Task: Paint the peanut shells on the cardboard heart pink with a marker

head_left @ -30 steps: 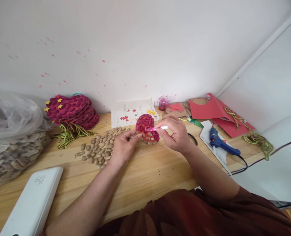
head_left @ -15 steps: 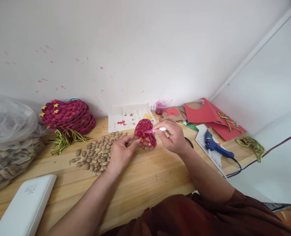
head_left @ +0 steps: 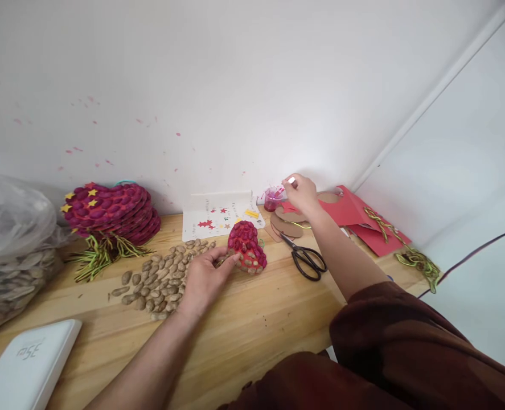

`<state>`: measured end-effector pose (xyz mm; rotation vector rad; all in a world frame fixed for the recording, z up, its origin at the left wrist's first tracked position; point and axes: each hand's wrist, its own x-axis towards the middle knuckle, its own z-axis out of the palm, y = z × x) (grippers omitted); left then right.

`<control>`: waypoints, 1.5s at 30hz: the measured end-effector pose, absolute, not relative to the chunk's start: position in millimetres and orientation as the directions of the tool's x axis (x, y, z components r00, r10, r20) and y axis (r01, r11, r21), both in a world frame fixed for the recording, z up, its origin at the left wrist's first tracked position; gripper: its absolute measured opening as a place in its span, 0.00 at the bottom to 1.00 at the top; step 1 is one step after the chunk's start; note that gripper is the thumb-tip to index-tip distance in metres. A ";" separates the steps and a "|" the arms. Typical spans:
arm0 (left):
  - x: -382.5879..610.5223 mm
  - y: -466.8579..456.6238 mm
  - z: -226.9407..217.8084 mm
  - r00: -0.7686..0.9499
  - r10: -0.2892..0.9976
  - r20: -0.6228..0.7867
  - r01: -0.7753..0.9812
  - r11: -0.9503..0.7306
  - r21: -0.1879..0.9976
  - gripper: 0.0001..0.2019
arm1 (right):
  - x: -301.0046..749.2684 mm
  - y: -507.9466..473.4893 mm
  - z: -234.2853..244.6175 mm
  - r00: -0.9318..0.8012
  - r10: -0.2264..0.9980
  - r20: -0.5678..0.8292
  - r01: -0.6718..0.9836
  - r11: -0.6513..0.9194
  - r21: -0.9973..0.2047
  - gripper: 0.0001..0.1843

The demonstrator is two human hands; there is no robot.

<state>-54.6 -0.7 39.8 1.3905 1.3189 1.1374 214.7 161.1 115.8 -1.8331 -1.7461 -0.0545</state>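
Note:
My left hand pinches the lower left edge of a red craft piece covered in peanut shells. Most of its shells are painted magenta; several at the lower end stay tan. Over at the back, my right hand is closed on a paintbrush with a white handle end, its tip at or in a small clear cup of magenta paint. Whether the bristles touch the paint, I cannot make out. Loose peanut shells lie spread just left of my left hand.
A stack of magenta shell-covered pieces with green yarn stands at left, beside a plastic bag of shells. A white power bank lies in front. Black scissors, red card and a starred paper sheet are also on the table.
My right hand has carried the paintbrush from the craft piece back to the paint cup. The scissors now show more fully, while the blue glue gun is hidden behind my arm.

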 end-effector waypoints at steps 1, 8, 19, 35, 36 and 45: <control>-54.6 -0.7 39.9 0.017 0.999 0.039 0.195 -0.041 0.980 0.17 | 211.4 166.8 112.3 0.126 0.909 0.397 0.928 0.033 -0.371 0.13; -55.0 0.6 35.6 0.038 0.999 0.020 0.174 -0.026 0.984 0.19 | 194.5 182.6 93.8 0.115 0.943 0.311 0.957 -0.021 -0.290 0.12; -55.1 1.2 35.8 -0.035 0.996 0.078 0.069 -0.076 0.995 0.18 | 204.0 179.9 99.5 0.113 0.907 0.405 0.939 0.035 -0.342 0.12; -52.5 -0.2 34.0 0.023 1.000 0.018 -0.074 -0.016 0.997 0.17 | 197.2 65.0 100.2 0.151 0.852 0.501 0.243 0.460 -0.854 0.17; -52.3 -0.7 34.4 0.024 1.000 0.004 -0.079 -0.002 0.997 0.17 | 191.3 50.8 98.4 0.107 0.863 0.494 0.238 0.460 -0.856 0.16; -51.5 -2.7 36.8 0.032 0.998 -0.048 -0.073 0.050 0.996 0.17 | 172.2 14.4 77.2 -0.063 0.808 0.586 0.359 0.566 -0.742 0.11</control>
